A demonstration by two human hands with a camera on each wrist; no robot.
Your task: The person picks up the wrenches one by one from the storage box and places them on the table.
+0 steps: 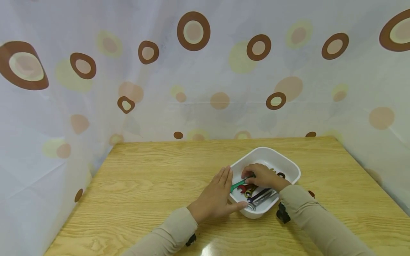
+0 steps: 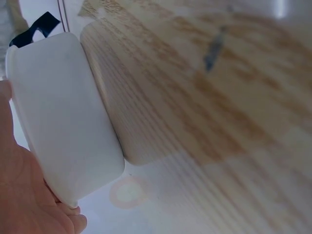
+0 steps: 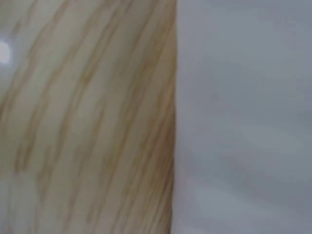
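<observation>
Wood-grain tabletop [image 1: 153,177] before a spotted curtain [image 1: 211,78], with a white tray [image 1: 282,161] right of centre.
The person's right hand [image 1: 261,176] pinches one end of a green wrench [image 1: 238,185] inside the tray; the left hand [image 1: 216,197] rests straight-fingered against the tray's outer side, thumb by the rim. Beside it lie a red wrench [image 1: 241,188] and a silver wrench [image 1: 265,200], any lettering too small to read.

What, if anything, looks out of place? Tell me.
Only the small red item beside the right sleeve stands out: it shows outside the white tub, apart from the wrenches; I cannot identify it.
</observation>
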